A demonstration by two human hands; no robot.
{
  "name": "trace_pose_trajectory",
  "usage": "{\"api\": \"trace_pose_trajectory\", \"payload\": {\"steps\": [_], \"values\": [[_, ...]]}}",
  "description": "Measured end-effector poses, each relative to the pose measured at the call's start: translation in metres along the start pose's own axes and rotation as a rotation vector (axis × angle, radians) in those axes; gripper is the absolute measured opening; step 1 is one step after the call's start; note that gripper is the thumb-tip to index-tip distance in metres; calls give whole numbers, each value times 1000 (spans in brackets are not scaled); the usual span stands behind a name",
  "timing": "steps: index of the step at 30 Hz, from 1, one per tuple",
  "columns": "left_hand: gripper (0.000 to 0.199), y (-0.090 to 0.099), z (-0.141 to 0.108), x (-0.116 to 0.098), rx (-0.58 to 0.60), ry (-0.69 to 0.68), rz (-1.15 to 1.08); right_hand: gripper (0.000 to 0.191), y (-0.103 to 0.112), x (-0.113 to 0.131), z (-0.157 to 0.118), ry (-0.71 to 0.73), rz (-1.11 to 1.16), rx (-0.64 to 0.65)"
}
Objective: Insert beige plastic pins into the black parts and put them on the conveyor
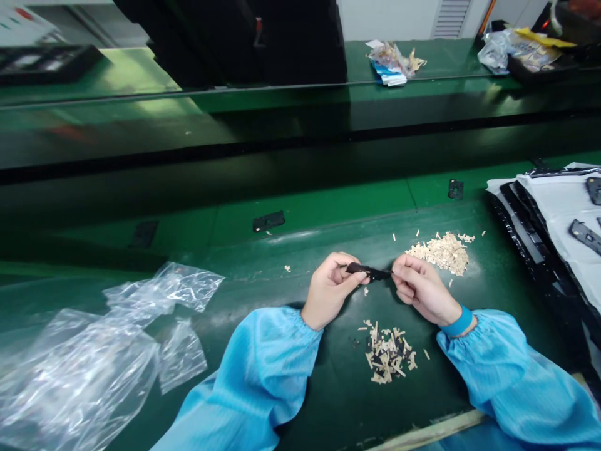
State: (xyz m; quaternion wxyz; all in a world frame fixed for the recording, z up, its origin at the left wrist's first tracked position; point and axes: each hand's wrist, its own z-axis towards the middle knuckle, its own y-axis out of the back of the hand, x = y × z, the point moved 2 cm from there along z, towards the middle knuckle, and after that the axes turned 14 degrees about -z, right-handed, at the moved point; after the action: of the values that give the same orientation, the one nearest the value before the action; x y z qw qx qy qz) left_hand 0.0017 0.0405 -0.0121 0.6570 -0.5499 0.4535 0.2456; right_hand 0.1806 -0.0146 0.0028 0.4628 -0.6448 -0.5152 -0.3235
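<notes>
My left hand (331,285) is closed around one end of a thin black plastic part (369,272), held edge-on above the green work surface. At the part's right tip, the fingers of my right hand (420,285) are pinched together; whether a small strip lies between them, I cannot tell. Below my hands lies a loose heap of beige and black strips (389,352). A larger pile of small beige pieces (444,252) sits just beyond my right hand. A few stray bits lie near my left fingertips.
Crumpled clear plastic bags (103,357) cover the left side. Flat black parts (269,221) lie spaced along the green belt (338,207) beyond. At right is a stack of lined black trays (530,219) with more parts on top. Bagged items (392,62) sit on the back ledge.
</notes>
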Motion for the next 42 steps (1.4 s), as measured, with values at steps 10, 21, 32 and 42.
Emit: {"api": "trace_pose_trajectory", "payload": {"steps": [10,21,32,42], "values": [[34,1,-1,0,44,-43,-16,29,-2,-2,-1,8,17,18],[35,3,0,3,51,-70,-52,30,-4,-1,-2,14,30,3],[28,1,0,-2,98,-122,12,29,-2,1,-2,6,23,-3],[32,2,-1,0,60,-88,-30,31,-3,-1,-1,-11,-13,-31]]}}
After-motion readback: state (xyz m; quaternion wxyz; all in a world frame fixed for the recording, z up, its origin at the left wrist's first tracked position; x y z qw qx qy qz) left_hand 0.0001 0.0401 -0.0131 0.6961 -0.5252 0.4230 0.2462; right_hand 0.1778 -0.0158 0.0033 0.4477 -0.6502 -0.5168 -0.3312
